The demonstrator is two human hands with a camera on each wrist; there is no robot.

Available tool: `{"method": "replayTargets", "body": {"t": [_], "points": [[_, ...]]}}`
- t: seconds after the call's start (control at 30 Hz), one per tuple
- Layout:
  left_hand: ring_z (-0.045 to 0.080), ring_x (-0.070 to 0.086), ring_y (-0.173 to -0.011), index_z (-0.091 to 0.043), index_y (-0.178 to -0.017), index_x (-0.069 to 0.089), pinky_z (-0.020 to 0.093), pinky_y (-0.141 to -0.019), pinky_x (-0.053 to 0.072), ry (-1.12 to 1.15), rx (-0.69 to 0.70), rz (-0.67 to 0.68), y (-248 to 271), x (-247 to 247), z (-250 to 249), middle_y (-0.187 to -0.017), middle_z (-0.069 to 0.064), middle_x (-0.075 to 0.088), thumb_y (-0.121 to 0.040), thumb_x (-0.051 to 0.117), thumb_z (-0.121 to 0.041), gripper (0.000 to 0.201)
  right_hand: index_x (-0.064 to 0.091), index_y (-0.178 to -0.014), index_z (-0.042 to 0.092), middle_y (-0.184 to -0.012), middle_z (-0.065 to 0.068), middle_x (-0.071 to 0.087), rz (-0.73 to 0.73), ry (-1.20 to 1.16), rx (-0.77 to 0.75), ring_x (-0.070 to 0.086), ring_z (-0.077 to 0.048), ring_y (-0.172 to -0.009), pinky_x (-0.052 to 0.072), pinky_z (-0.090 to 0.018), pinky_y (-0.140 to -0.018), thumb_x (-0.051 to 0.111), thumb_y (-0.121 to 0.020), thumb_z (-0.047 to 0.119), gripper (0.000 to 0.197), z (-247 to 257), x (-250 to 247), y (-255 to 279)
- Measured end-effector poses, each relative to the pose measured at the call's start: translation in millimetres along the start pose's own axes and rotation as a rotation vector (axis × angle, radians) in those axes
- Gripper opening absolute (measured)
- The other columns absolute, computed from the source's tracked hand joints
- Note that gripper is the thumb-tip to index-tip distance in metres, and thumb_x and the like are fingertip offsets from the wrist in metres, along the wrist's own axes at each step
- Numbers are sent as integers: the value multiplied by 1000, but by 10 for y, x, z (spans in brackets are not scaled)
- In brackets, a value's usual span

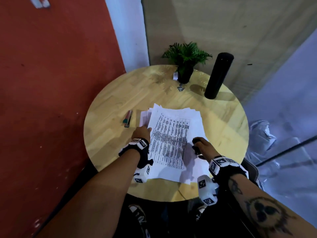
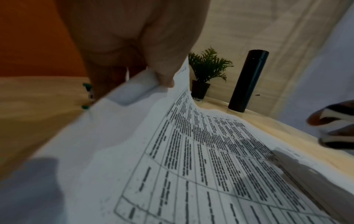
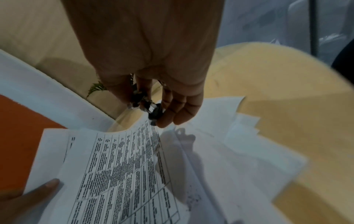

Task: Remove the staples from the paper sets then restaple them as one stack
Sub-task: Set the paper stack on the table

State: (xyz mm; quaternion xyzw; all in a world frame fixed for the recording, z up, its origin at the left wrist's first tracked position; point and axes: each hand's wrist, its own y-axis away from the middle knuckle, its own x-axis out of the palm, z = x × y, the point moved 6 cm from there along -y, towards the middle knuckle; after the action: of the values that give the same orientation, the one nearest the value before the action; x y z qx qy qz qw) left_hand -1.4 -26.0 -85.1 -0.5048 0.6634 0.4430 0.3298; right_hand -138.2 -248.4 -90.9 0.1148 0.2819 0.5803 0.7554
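Desk (image 1: 109,107): round, pale wood, filling centre of head view
Paper sets (image 1: 173,140): loose fanned pile at centre of desk, printed table sheet on top, edges uneven, several corners poking out at upper left of pile
Black cylinder (image 1: 218,75): upright at upper right of desk, well apart from pile
Potted plant (image 1: 186,62): upper centre, far edge of desk
Left hand (image 1: 141,133): at left edge of pile, thumb and fingers pinching top sheet's corner and lifting it, as seen in left wrist view (image 2: 164,72)
Right hand (image 1: 201,146): at lower right edge of pile, fingers curled round small dark metal tool, apparently a staple remover (image 3: 148,106), held just above paper
Stapler (image 1: 127,119): left of pile, lying flat, near left hand but untouched
Position: paper directly beneath both hands, left touching, right hovering
Risk: lifted sheet likely to tear if pulled while a staple still holds; unclear whether any staple remains
Risk: fanned sheets may slide out of order or off desk, since nothing pins pile
Risk: misaligned edges would give a crooked restaple
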Motion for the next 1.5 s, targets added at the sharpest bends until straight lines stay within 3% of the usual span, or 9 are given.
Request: {"method": "replayTargets", "body": {"t": [0.2,0.43,0.6,0.73,0.9,1.13,1.23,1.4,1.5], "points": [[40,55,-110,-4,-133,49,42,-86,44,84,57,-77,105,-62,110,-117,24,62,-101,39,-24,39,53,-95,16,-70,-4,52,-35,107,-22,44,-21,-62,29,-25,-56,41,-92,11,13,51,-185,283],[37,56,-116,-4,-133,51,37,-93,46,582,-289,103,129,384,514,-130,21,56,-93,56,-27,47,56,-96,15,-77,-14,54,-87,123,46,45,-22,-59,31,-19,-47,44,-92,9,14,-217,-199,192],[40,60,-108,13,-112,60,33,-82,43,642,-285,7,24,558,426,-105,24,64,-89,63,-15,37,60,-121,18,-114,-24,55,-196,110,122,48,-23,-88,37,-32,-75,52,-73,43,54,-813,-250,-349],[35,55,-117,4,-124,56,31,-88,40,639,-189,131,-2,586,120,-127,23,58,-95,55,-19,37,55,-127,12,-118,-35,48,-279,168,122,48,-43,-114,42,-41,-88,47,-81,37,53,-618,-324,-273],[32,56,-117,3,-124,58,24,-82,37,599,-102,4,-133,224,278,-124,21,61,-94,56,-18,37,59,-115,1,-115,-30,55,-406,163,-22,51,-40,-108,40,-36,-86,39,-72,42,63,-281,-323,-248],[14,51,-82,4,-92,67,22,-64,31,672,-145,71,175,525,668,-82,15,60,-75,74,-37,45,56,-81,14,-82,-11,62,19,-143,-148,59,-11,-58,43,-22,-48,51,-93,30,21,1296,817,-653],[14,54,-83,5,-97,67,24,-65,31,677,-190,-36,252,511,856,-90,24,67,-81,71,-25,34,63,-102,10,-98,-15,66,275,337,-371,64,-27,-83,48,-31,-67,59,-89,27,22,1825,1605,-865],[13,40,-61,-12,-64,49,26,-56,25,587,-113,-41,258,487,939,-55,-10,39,-58,45,-63,52,51,-130,9,-133,-13,52,378,956,-440,57,-29,-110,40,-26,-72,49,-95,25,39,1923,2394,-1013],[15,45,-74,0,-69,58,24,-61,22,602,-164,-22,194,492,932,-65,10,53,-81,67,-35,38,56,-123,7,-122,-8,61,416,1038,-401,58,-23,-109,45,-24,-75,45,-96,20,33,1858,2462,-1114]]}}
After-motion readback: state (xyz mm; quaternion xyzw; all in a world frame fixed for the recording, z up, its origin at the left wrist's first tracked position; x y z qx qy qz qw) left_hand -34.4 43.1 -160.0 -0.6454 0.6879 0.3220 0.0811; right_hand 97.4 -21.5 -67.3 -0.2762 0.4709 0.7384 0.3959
